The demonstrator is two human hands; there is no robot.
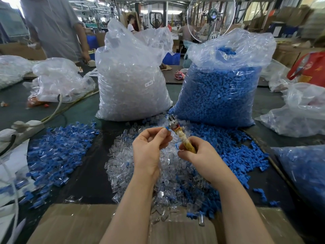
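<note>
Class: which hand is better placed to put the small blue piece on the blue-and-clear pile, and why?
Left. The left hand already pinches the blue piece, and that pile lies on its side; the right hand grips the tool.

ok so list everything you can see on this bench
clear bag: one, transparent parts, back centre
blue bag: one, blue parts, back right
clear pile: one, transparent, centre, under the hands
blue pile: one, blue, right of clear pile
mixed pile: one, blue and clear, left
power strip: one, white, left edge
box: one, brown, near edge
fan: one, pale guard, behind blue bag
red bag: one, red, far right
tool: one, yellow handle, in right hand
part: one, blue-tipped, in left hand
left hand: pinches part
right hand: grips tool
</note>
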